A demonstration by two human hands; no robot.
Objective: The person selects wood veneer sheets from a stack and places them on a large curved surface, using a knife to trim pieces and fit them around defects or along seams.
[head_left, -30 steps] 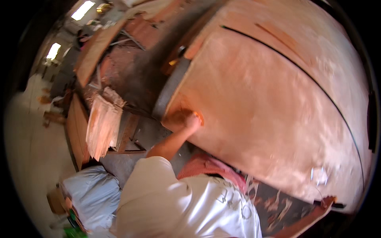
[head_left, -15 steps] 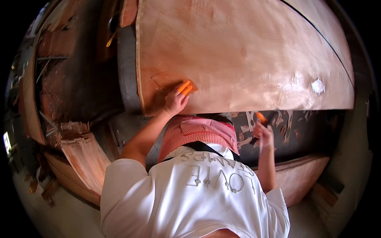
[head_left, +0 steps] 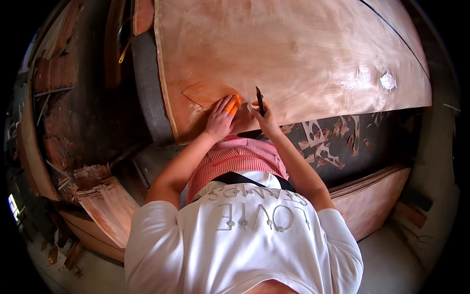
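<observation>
A large pale wood veneer sheet [head_left: 293,59] lies before me, with a pointed, leaf-shaped orange-brown patch [head_left: 203,90] near its left end. My left hand [head_left: 221,116] rests on the patch's right part, fingers stretched out and orange finger covers on two of them. Just to its right, over the sheet's near edge, my right hand [head_left: 267,120] grips a dark-handled knife [head_left: 259,99], its tip pointing away from me. An orange cover shows on a right-hand finger too. A small pale sliver [head_left: 248,106] shows by the right thumb; I cannot tell whether it is held.
Torn veneer scraps [head_left: 325,142] lie on a dark surface below the sheet at right. Veneer stacks stand at the near right [head_left: 374,196] and near left [head_left: 110,210]. A dark cord [head_left: 396,34] crosses the sheet's far right. A yellow-handled tool [head_left: 125,53] is at far left.
My right hand has moved left with the knife, from beyond the near edge to beside my left hand. My left hand lies flatter on the patch. The whole view has shifted slightly.
</observation>
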